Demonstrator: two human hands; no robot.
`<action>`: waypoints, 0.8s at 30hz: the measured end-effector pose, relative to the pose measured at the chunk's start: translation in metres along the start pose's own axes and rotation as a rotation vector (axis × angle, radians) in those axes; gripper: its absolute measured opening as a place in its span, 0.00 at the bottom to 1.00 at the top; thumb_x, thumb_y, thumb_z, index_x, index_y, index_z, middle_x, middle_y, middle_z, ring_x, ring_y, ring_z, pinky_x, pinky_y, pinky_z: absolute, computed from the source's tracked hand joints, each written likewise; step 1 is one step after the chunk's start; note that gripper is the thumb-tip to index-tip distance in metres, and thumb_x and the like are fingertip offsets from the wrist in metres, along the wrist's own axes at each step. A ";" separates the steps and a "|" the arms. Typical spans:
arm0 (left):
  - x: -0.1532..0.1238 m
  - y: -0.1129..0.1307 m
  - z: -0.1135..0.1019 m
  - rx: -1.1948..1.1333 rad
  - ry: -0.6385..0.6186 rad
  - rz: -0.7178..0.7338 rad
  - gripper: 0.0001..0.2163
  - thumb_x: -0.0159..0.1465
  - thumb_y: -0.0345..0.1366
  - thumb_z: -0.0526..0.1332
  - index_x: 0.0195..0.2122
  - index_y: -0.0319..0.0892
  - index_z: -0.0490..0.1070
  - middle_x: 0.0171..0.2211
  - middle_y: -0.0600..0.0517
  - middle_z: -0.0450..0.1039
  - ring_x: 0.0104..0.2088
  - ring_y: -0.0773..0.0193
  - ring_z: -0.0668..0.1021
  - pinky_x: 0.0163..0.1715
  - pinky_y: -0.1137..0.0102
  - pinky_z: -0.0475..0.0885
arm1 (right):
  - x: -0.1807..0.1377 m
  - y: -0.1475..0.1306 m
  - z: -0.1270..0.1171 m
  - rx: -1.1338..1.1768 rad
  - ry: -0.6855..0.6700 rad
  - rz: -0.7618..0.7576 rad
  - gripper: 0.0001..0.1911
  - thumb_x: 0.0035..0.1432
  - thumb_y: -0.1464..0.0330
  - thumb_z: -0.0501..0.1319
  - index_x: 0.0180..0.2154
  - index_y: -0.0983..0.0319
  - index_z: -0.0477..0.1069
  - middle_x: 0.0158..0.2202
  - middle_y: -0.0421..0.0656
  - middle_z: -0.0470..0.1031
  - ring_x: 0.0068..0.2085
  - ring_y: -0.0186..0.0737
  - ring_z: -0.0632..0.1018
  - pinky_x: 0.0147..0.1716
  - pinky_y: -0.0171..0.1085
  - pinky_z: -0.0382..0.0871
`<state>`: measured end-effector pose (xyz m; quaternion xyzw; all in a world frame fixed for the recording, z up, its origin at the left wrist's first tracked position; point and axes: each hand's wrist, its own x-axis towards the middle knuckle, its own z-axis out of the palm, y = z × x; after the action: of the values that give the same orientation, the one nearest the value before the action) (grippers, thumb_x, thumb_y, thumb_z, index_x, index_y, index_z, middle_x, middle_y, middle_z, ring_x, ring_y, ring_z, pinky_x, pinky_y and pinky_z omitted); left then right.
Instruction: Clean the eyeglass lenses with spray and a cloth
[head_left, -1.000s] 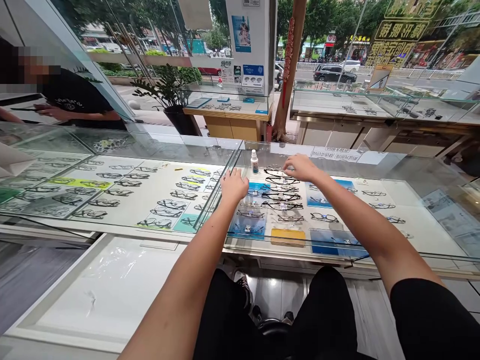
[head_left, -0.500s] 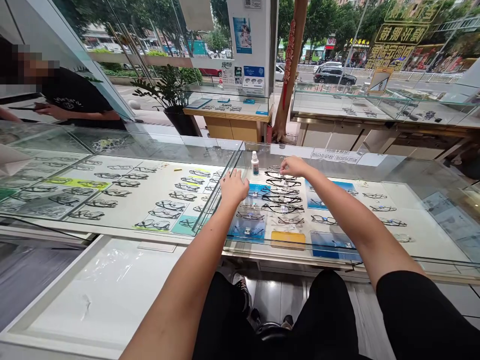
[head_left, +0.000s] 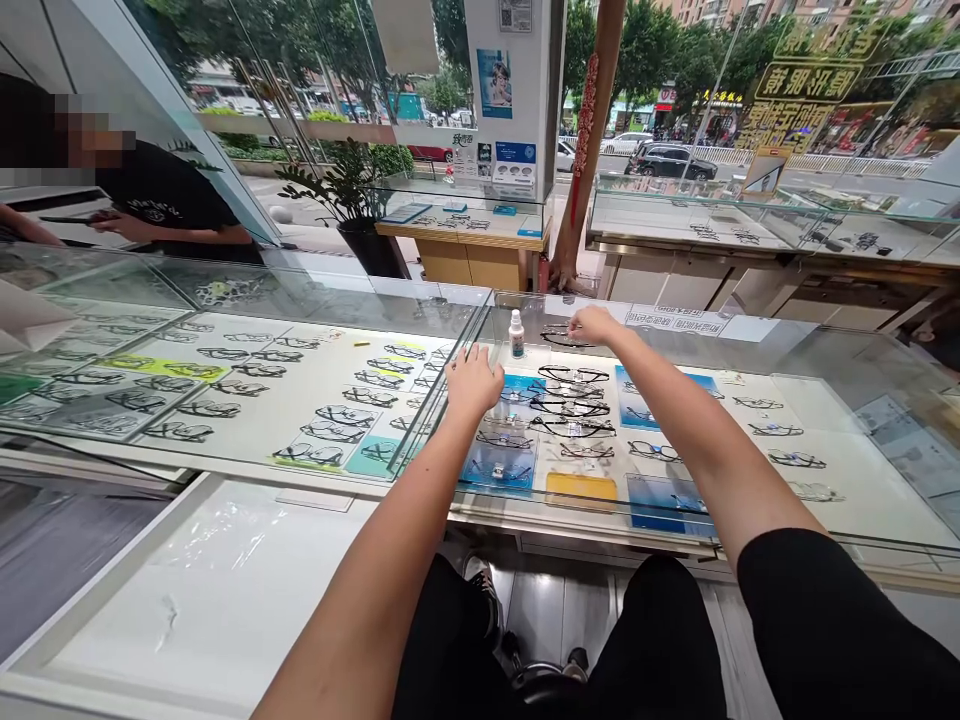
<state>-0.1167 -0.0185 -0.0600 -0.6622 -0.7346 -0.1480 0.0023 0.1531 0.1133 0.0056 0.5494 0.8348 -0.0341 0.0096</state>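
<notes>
Right hand (head_left: 594, 325): upper centre of the frame, fingers pinched on black-rimmed spectacles (head_left: 559, 337) lying on the glass-topped display table (head_left: 750, 345). Left hand (head_left: 474, 382): open, palm flat on the glass, left of centre. Small white bottle with blue label (head_left: 516, 334): upright, just left of the spectacles.

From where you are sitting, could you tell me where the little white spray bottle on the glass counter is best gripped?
Grip the spray bottle around its white body, below the blue cap, probably coming from its left side. It stands upright on the glass counter, and black-framed glasses under the right hand crowd its right.
</notes>
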 end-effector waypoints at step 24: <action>0.004 0.000 0.002 -0.006 -0.023 -0.010 0.32 0.77 0.46 0.46 0.78 0.38 0.65 0.82 0.42 0.57 0.81 0.42 0.59 0.76 0.43 0.59 | -0.061 -0.012 -0.016 0.051 0.122 -0.098 0.13 0.73 0.58 0.66 0.47 0.57 0.86 0.61 0.49 0.81 0.62 0.57 0.74 0.63 0.52 0.65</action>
<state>-0.1169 -0.0142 -0.0609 -0.6602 -0.7373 -0.1427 -0.0090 0.1665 0.0539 0.0252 0.5089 0.8586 -0.0222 -0.0569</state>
